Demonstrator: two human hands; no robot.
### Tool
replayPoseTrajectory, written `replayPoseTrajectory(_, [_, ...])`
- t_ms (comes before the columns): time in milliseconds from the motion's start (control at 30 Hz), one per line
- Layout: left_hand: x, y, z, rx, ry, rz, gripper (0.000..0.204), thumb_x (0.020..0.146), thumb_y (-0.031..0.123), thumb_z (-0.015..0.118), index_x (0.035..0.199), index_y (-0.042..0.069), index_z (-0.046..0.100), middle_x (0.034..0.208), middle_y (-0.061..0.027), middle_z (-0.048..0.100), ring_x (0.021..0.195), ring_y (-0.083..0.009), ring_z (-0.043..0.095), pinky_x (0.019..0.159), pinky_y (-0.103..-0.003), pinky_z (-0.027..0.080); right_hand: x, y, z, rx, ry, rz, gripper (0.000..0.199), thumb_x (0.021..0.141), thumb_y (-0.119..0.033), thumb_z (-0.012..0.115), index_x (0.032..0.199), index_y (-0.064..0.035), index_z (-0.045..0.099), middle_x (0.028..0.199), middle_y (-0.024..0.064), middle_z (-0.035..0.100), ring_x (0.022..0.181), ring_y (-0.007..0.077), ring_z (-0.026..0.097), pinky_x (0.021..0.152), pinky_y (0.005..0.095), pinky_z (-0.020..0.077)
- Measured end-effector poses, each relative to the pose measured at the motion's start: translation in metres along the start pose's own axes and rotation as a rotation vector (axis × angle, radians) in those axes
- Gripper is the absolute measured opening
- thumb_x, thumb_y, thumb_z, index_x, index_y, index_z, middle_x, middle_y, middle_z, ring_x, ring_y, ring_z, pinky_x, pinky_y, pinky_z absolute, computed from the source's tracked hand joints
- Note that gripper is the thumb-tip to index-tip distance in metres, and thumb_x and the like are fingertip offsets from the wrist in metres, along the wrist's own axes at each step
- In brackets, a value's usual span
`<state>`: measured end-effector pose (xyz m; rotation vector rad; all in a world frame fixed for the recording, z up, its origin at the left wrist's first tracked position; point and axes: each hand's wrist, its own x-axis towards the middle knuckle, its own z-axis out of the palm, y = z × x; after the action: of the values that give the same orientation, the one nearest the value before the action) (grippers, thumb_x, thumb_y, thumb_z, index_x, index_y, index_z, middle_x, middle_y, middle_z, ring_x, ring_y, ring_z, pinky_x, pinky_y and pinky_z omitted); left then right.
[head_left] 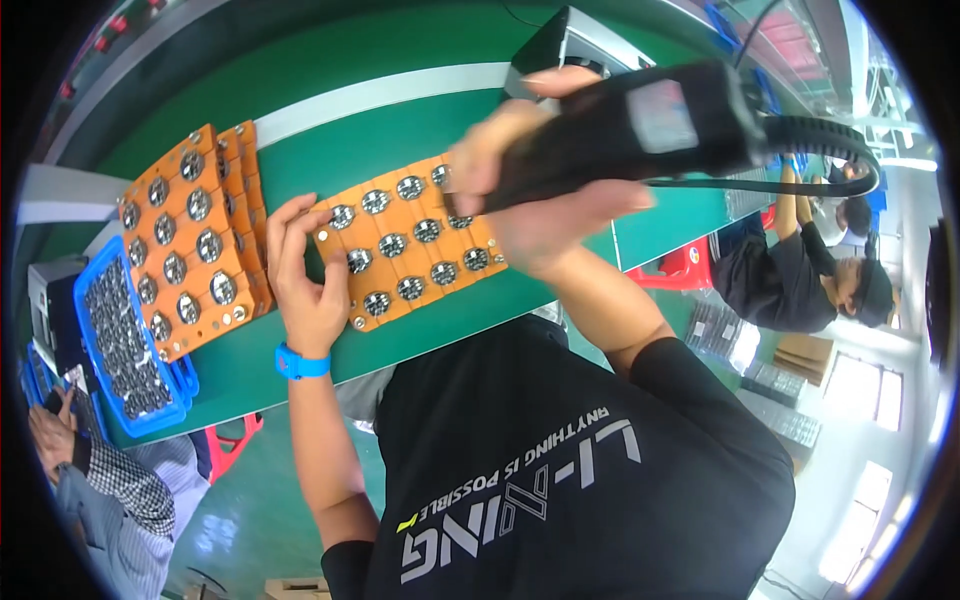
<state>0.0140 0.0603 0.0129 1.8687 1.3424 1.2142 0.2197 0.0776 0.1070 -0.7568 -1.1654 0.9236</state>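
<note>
My right hand [545, 225] is closed round a thick black corded tool [600, 135], which looks like an electric screwdriver. It is blurred by motion. The tool lies over the right end of an orange board [402, 267], its tip hidden by my hand. Rows of round, shiny metal-and-black parts [392, 245] sit in the board. At the board's left end, my left hand [308, 290] rests with thumb and fingers apart, the fingertips touching its edge and corner. A blue band circles my left wrist.
Left of the board, similar filled orange boards [184, 237] are stacked. Beside them stands a blue bin [160, 420] of small dark parts. A black-and-white device [565, 45] is at the back. Another person's hands [58, 425] show at far left; other people [790, 280] are at right.
</note>
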Motion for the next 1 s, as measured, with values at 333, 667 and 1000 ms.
replayPoseTrajectory(333, [-0.009, -0.006, -0.015, 0.003, 0.019, -0.009, 0.034, 0.069, -0.005, 0.056, 0.102, -0.005, 0.06, 0.12, -0.0202, 0.052, 0.11, -0.0376, 0.055, 0.096, -0.043, 0.045, 0.0, 0.07, 0.085, 0.153, -0.121, -0.027, 0.082, 0.083, -0.074, 0.05, 0.117, -0.0004, 0.037, 0.06, 0.0088, 0.054, 0.045, 0.0138, 0.052, 0.045, 0.0271, 0.0449])
replayPoseTrajectory(667, [-0.005, -0.006, -0.022, -0.008, -0.001, 0.017, 0.04, 0.064, -0.004, 0.052, 0.104, -0.007, 0.057, 0.116, -0.0209, 0.053, 0.105, -0.0388, 0.057, 0.09, -0.043, 0.048, 0.0, 0.081, 0.095, 0.165, -0.155, -0.023, 0.077, 0.087, -0.069, 0.05, 0.115, 0.0017, 0.039, 0.06, 0.009, 0.055, 0.045, 0.0127, 0.051, 0.045, 0.026, 0.0445])
replayPoseTrajectory(1000, [-0.013, -0.008, -0.008, -0.282, 0.049, 0.003, 0.062, 0.061, 0.002, 0.048, 0.122, -0.006, 0.039, 0.127, -0.023, 0.043, 0.118, -0.0363, 0.045, 0.108, -0.045, 0.035, 0.002, 0.091, 0.093, 0.338, -0.255, 0.023, 0.039, 0.092, -0.021, 0.068, 0.115, -0.0009, 0.044, 0.072, 0.0065, 0.057, 0.052, 0.0082, 0.05, 0.044, 0.0219, 0.0414])
